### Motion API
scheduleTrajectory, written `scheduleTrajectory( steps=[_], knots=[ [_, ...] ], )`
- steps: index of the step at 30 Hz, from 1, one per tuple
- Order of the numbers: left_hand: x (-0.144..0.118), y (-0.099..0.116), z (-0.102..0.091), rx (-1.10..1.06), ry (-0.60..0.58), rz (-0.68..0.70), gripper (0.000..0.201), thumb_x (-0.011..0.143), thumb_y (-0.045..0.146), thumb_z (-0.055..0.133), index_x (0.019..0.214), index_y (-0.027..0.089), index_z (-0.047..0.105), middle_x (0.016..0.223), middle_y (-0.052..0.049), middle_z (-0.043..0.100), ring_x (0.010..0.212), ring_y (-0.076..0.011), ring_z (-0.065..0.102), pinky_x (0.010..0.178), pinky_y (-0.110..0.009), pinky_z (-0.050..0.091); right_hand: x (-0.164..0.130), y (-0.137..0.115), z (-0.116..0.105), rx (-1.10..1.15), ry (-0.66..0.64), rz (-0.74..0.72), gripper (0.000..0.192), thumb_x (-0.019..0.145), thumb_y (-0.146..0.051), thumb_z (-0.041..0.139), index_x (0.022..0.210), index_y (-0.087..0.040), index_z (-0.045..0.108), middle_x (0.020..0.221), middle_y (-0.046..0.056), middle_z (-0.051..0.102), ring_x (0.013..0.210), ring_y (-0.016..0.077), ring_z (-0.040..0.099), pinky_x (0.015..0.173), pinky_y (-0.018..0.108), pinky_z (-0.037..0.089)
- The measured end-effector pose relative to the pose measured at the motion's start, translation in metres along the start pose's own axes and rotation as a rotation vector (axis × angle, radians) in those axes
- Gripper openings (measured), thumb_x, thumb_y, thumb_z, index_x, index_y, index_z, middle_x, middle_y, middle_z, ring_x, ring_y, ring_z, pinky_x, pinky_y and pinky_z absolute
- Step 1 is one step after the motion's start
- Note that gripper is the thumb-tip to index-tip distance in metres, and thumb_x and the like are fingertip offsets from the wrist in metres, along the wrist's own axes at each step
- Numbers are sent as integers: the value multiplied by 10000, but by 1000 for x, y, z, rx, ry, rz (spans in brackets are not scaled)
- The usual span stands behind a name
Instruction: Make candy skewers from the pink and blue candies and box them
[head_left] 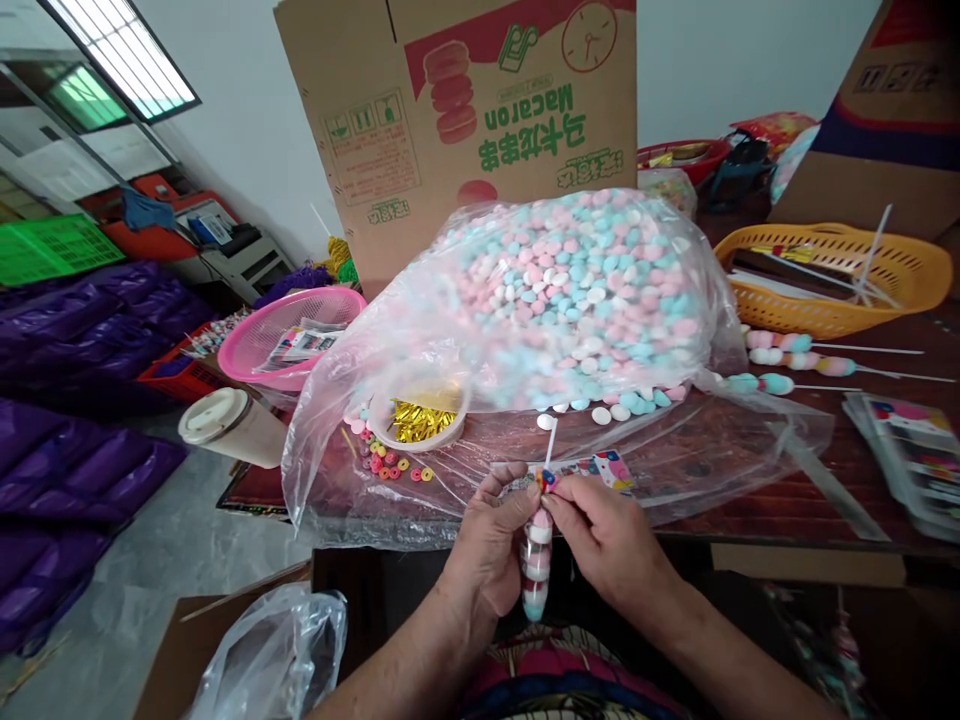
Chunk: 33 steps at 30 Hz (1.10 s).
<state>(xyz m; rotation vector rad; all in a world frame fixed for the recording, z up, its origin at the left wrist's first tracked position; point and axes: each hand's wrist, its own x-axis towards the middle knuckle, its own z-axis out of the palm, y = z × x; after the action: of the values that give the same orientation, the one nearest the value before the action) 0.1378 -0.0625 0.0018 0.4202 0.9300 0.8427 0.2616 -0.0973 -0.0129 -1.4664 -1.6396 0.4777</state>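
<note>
Wrapped candy skewer (537,560), upright, stick up

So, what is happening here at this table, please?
A person holds a candy skewer upright with both hands. The left hand grips the wrapped stack of pink, white and blue pieces, and the right hand pinches the top by the white stick. Behind it a big clear bag of the same candies lies on the table. More loaded skewers lie beside an orange basket.

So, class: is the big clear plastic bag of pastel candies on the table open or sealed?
Open. The bag's mouth lies spread toward the hands, and loose candies have spilled out onto the plastic at its front edge.
</note>
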Motion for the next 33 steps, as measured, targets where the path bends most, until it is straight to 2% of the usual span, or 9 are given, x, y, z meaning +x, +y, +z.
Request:
scheduleTrajectory(
  steps=[5, 8, 11, 14, 17, 22, 27, 30, 33],
  knots=[
    [-8, -7, 11, 256, 36, 226, 492, 614, 372, 806, 975, 189, 526, 699, 29, 611, 583, -96, 559, 559, -203, 425, 9, -1, -22, -439, 313, -404, 233, 898, -135, 382, 740, -173, 549, 601, 46, 550, 617, 178, 512, 601, 292, 384],
    [-13, 3, 19, 428, -116, 16, 596, 735, 598, 620, 1136, 172, 507, 772, -35, 655, 669, -153, 620, 629, -251, 441, 15, -11, -39, -555, 484, -455, 155, 877, -105, 437, 779, -151, 549, 619, 55, 546, 616, 185, 494, 608, 308, 375],
    [-14, 33, 25, 286, -335, -121, 796, 758, 770, 361, 1292, 184, 429, 780, -68, 679, 668, -209, 647, 645, -321, 470, 11, -17, -35, -493, 406, -525, 195, 880, -107, 393, 773, -164, 547, 613, 48, 555, 587, 177, 495, 592, 307, 375],
    [-16, 69, 23, 215, -416, 146, 815, 756, 806, 234, 1225, 218, 548, 668, -37, 680, 605, -211, 634, 702, -388, 495, 9, -11, -29, -200, 240, -270, 226, 893, -168, 359, 738, -184, 523, 602, 28, 563, 547, 153, 505, 523, 273, 363],
    [-19, 78, 13, 640, -566, -44, 945, 748, 818, 103, 813, 114, 730, 569, -108, 668, 606, -255, 648, 741, -432, 498, 8, -8, -33, 140, 223, 135, 224, 901, -291, 399, 728, -194, 503, 607, 5, 563, 540, 136, 500, 503, 249, 370],
    [-21, 39, 8, 965, -459, 169, 498, 886, 557, 409, 976, 162, 699, 980, -66, 705, 1009, -232, 590, 997, -374, 378, 1, -29, -23, 561, 28, 223, 260, 874, -376, 444, 682, -202, 474, 657, 6, 547, 621, 133, 493, 579, 257, 405],
    [-15, 11, 14, 875, -348, 332, 373, 877, 453, 504, 996, 148, 683, 967, -66, 693, 935, -207, 594, 933, -345, 413, -3, -28, -11, 1024, -234, 726, 390, 789, -589, 473, 650, -236, 379, 390, -116, 285, 321, 62, 174, 344, 211, 152],
    [-3, 6, 16, 740, -187, 435, 357, 845, 459, 541, 860, 141, 702, 823, -51, 693, 838, -192, 604, 849, -321, 447, -5, -13, -19, 866, -363, 696, 484, 804, -658, 384, 589, -225, 410, 358, -77, 346, 311, 75, 244, 344, 226, 190],
    [6, -1, 25, 811, -247, 494, 313, 823, 431, 568, 828, 146, 699, 781, -45, 685, 778, -183, 601, 769, -300, 461, -9, -1, -31, 548, 1, 485, 460, 808, -614, 449, 644, -191, 521, 568, 2, 547, 542, 127, 486, 514, 257, 391]
  ],
)
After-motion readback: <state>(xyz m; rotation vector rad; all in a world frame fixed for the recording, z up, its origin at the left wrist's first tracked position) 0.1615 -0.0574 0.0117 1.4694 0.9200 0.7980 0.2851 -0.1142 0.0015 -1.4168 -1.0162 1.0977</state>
